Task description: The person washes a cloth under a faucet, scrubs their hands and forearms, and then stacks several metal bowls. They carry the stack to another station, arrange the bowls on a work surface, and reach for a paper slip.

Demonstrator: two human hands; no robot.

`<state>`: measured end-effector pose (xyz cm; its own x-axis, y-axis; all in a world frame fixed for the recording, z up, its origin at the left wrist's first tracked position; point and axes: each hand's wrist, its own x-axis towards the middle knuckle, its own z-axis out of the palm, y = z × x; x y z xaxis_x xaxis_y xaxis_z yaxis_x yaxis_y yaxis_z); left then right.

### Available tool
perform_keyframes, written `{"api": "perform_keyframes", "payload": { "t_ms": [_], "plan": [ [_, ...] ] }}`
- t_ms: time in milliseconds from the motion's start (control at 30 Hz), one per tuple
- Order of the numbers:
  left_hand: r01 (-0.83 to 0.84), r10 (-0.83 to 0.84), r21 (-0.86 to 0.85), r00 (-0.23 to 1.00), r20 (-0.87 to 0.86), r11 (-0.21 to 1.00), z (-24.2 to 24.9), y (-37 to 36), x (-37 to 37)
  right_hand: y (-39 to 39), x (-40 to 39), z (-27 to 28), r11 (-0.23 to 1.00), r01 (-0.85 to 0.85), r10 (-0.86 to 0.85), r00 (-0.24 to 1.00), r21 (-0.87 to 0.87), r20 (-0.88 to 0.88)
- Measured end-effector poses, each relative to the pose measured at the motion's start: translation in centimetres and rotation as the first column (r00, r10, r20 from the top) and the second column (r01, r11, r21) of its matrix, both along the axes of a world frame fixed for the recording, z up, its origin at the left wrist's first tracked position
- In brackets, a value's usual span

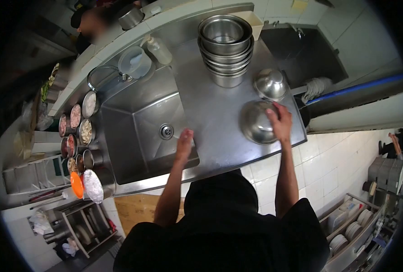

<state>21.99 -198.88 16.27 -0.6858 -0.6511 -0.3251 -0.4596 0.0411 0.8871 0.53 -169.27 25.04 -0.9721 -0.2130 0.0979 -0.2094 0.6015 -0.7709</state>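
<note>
My right hand point(281, 121) grips the side of an overturned metal bowl point(255, 123) on the steel counter, its fingers curved over the bowl's right side. Just beyond it a smaller metal bowl point(271, 85) also lies bottom up. My left hand point(184, 143) hovers by the right edge of the sink point(142, 131), slightly blurred and seen edge-on. It holds nothing that I can see, and its fingers look extended. Farther back on the counter rises a stack of metal bowls and pots point(226, 59).
Tubs of food point(87, 131), an orange lid point(77, 185) and a white-filled pot point(93, 186) line the sink's left. Behind it are a faucet point(125, 77), plastic tub point(135, 62) and bottle point(160, 51). Another basin point(301, 54) lies back right. A person point(92, 25) is beyond the ledge.
</note>
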Motion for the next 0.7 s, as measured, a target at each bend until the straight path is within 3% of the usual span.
{"api": "perform_keyframes", "payload": {
  "t_ms": [67,100,167,200,267,300,333,433,533,600,633,667,700],
  "plan": [
    [-0.102,0.107,0.230,0.994,-0.010,0.968,0.2,3.5,0.0,-4.1,3.0,-1.3,0.995,-0.092,0.090,0.992,-0.023,-0.091],
    [-0.097,0.102,0.228,0.995,-0.014,0.969,0.8,3.6,-0.5,-6.2,4.4,-1.5,0.988,-0.144,0.137,0.984,-0.052,-0.111],
    [-0.240,0.280,0.497,0.960,-0.007,0.834,2.1,3.4,-0.7,-10.3,7.8,-2.2,0.974,-0.216,0.208,0.972,-0.069,-0.107],
    [-0.239,0.282,0.497,0.959,-0.012,0.834,2.3,3.1,-0.4,-12.0,9.2,-2.5,0.969,-0.238,0.232,0.969,-0.062,-0.088],
    [-0.031,0.311,0.823,0.934,-0.178,0.567,3.0,1.3,0.6,-14.7,11.0,-2.4,0.914,-0.376,0.378,0.926,-0.152,-0.011],
    [-0.056,0.347,0.834,0.923,-0.166,0.549,4.0,0.3,1.3,-15.7,11.3,-2.4,0.870,-0.446,0.466,0.883,-0.211,0.058],
    [-0.050,0.344,0.825,0.922,-0.179,0.563,4.2,-0.8,1.9,-16.8,11.5,-3.3,0.867,-0.447,0.467,0.883,-0.221,0.044],
    [-0.034,0.456,0.888,0.867,-0.202,0.458,3.3,-3.0,3.9,-19.9,12.2,-5.3,0.723,-0.501,0.572,0.820,-0.476,0.005],
    [-0.064,0.551,0.812,0.765,-0.332,0.580,-0.2,-3.9,5.1,-22.2,13.2,-5.1,0.726,-0.584,0.595,0.798,-0.361,-0.095],
    [0.011,0.613,0.859,0.696,-0.375,0.513,0.2,-3.5,5.6,-23.1,13.1,-5.1,0.659,-0.625,0.647,0.755,-0.417,-0.109],
    [0.083,0.450,0.676,0.686,-0.572,0.732,1.7,-3.1,6.2,-23.8,13.1,-4.6,0.682,-0.531,0.567,0.818,-0.503,-0.095],
    [0.092,0.451,0.679,0.682,-0.575,0.728,1.7,-3.8,6.1,-24.2,13.5,-4.5,0.690,-0.424,0.485,0.872,-0.587,-0.059],
    [0.087,0.582,0.835,0.678,-0.448,0.543,1.4,-4.7,6.3,-24.4,13.2,-4.5,0.695,-0.423,0.485,0.873,-0.581,-0.056]
  ]
}}
